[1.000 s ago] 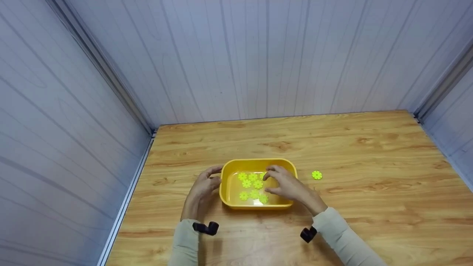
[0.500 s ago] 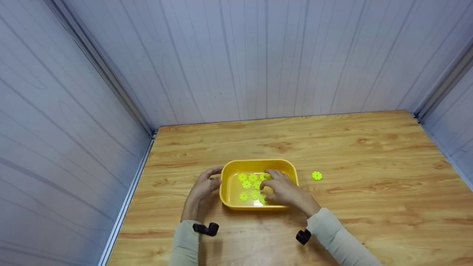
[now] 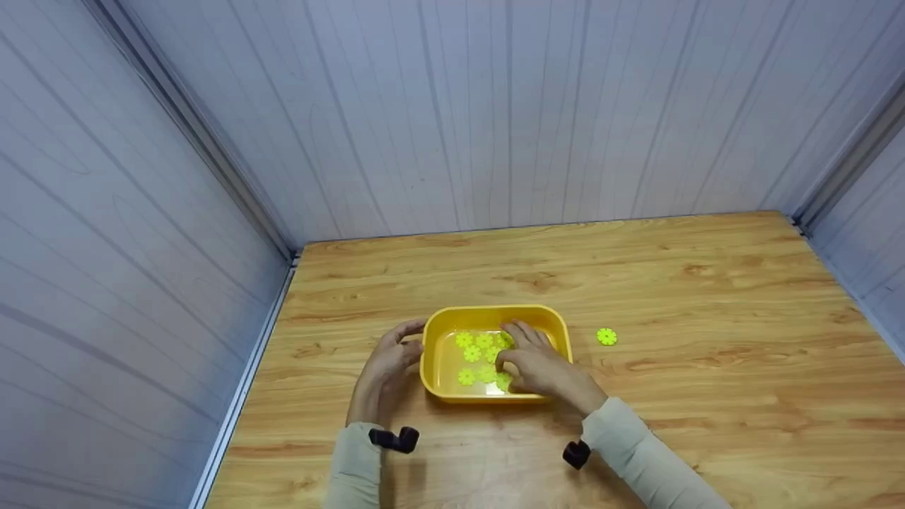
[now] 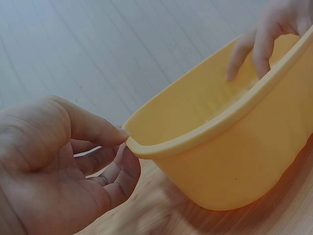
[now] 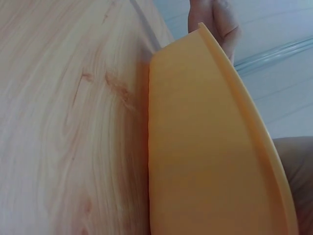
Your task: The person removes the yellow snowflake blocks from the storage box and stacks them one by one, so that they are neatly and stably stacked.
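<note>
A tub [image 3: 442, 362] of discs [image 3: 471, 353] is set on a wood-grained table [image 3: 707, 353], enclosed by pale walls [image 3: 466, 120]. Its rim [image 4: 186, 143] is pinched by the left hand [image 3: 389, 359]; inside, the right hand [image 3: 543, 367] is bent, its grip hidden.

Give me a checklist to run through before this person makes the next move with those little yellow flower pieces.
1. Yellow tub steadied: ok; the left-hand grip pinches its rim.
2. Tub upright on the wooden table: ok.
3. Right-hand grip inside the tub: ok; it is over the right side, among the flower pieces.
4. A piece held by that grip: cannot tell; the contact is hidden.
5. All pieces in the tub uncovered: not ok; that grip partly covers some.
6. Loose flower piece out of the way: ok; it lies on the table to the tub's right, apart from it.
</note>
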`<act>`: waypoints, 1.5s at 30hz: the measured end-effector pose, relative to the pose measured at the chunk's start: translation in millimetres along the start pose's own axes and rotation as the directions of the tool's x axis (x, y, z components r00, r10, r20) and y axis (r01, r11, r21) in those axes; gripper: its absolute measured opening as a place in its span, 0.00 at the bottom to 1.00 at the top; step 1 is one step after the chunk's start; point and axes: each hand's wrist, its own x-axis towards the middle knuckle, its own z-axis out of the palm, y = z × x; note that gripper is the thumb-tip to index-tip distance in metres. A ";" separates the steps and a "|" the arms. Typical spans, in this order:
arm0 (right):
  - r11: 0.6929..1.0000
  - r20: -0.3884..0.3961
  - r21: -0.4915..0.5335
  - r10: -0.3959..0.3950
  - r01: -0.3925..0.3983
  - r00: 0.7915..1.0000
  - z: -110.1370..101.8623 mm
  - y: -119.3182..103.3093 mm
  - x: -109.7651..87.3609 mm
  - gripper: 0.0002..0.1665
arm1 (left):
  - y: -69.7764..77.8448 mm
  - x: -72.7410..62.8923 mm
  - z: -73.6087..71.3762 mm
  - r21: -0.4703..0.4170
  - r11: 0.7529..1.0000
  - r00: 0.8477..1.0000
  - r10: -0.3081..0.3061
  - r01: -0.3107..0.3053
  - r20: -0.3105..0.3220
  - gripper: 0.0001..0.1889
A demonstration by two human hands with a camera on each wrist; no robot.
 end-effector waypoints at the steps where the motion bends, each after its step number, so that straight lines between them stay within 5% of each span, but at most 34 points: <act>1: 1.000 0.000 -0.001 -0.003 0.003 1.000 0.2 0.0 0.2 0.14 | 0.1 -0.1 0.1 -0.002 1.000 1.000 -0.002 0.002 0.001 0.28; 18: 1.000 -0.025 -0.020 -0.018 0.018 1.000 2.0 0.3 0.6 0.13 | -0.6 -2.5 0.9 0.000 1.000 1.000 0.000 0.000 0.005 0.27; 29: 0.999 -0.129 -0.002 -0.054 0.055 0.990 0.6 2.7 2.0 0.10 | -0.2 -1.5 1.9 -0.014 1.000 1.000 -0.011 0.011 -0.011 0.27; 45: 0.980 -0.175 0.198 0.020 0.015 0.984 -12.5 1.9 0.0 0.07 | 1.4 -3.2 1.0 0.024 1.000 1.000 0.013 -0.013 0.000 0.28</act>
